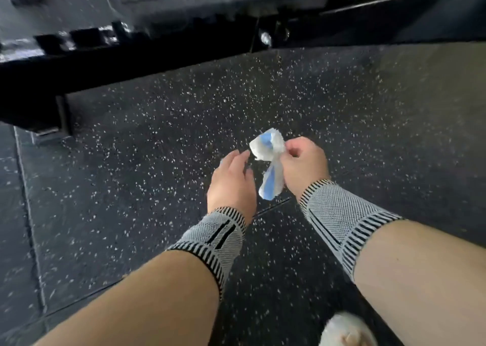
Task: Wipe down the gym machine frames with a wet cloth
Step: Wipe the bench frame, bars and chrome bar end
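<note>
Speckled rubber floor [157, 187] lies under the black machine frame [131, 64]; right hand [302, 161] pinches the bunched cloth [268, 161], left hand [231, 185] loose beside it, so a slack pinch could drop it.

The cloth [269, 161] is white with blue stripes, crumpled and twisted into a loose rope. It hangs above the speckled floor, its upper end bunched and its lower end drooping toward the viewer. The gym machine frame [79, 69] is a glossy black beam, blurred, that crosses the far side of the floor.
</note>
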The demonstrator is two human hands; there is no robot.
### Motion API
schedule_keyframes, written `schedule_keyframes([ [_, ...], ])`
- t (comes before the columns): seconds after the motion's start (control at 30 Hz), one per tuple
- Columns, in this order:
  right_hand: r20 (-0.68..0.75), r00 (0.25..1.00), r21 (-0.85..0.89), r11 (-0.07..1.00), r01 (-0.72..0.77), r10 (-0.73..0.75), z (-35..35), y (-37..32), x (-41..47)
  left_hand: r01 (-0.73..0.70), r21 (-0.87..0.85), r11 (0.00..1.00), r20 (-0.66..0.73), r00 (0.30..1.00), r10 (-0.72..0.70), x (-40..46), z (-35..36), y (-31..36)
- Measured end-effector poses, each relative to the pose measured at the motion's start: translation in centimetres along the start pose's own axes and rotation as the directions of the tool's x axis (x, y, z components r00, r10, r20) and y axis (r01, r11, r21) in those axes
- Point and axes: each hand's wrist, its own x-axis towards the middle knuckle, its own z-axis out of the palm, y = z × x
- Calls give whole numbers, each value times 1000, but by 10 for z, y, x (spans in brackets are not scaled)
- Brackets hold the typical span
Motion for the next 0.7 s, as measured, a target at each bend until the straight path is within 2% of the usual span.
schedule_keyframes([
  [0.1,-14,998,38,997,-64,64,-5,24,-13,-36,33,999,120,992,31,-13,-1,3],
  [0.2,45,992,147,982,-122,116,3,31,-22,37,-5,999,166,985,-35,-5,-1,14],
  [0.3,79,983,245,952,-182,167,-13,35,-51,131,-134,982,183,977,-106,-30,5,38],
  [0.4,117,983,194,967,-163,142,-44,35,-95,244,-284,927,197,961,-193,-86,0,47],
  [0.53,217,964,175,965,-196,156,-83,34,-175,431,-422,797,265,900,-346,-177,-22,57],
  [0.57,247,955,169,963,-212,167,-91,34,-196,468,-425,775,279,882,-380,-196,-26,59],
  [0.7,350,920,156,957,-244,178,-121,33,-273,516,-280,810,355,839,-412,-264,-56,69],
])
